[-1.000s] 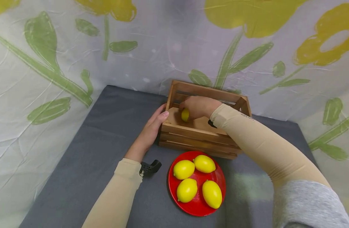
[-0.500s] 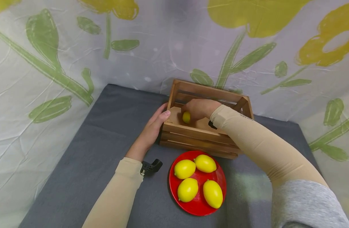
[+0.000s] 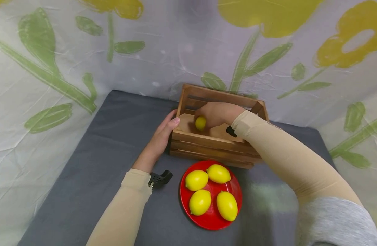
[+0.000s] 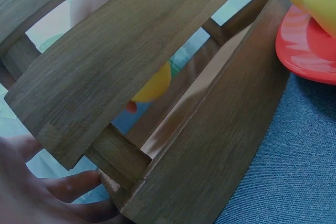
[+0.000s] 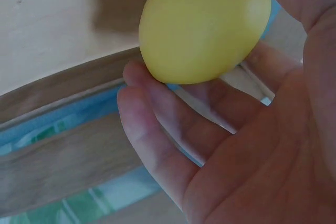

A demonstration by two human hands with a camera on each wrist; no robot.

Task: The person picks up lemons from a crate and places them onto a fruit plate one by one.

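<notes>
One lemon sits pinched in the right hand low inside the wooden crate, best set down gently on the floor while the flat-fingered left hand braces the crate's side; four lemons on one red plate.

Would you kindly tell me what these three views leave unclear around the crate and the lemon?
- Head view: right hand covers most of the lemon and the wooden crate floor beneath.
- Left wrist view: crate slats hide the lemon; left hand blurred, cut off.
- Right wrist view: whether the lemon touches the floor is out of frame.
</notes>
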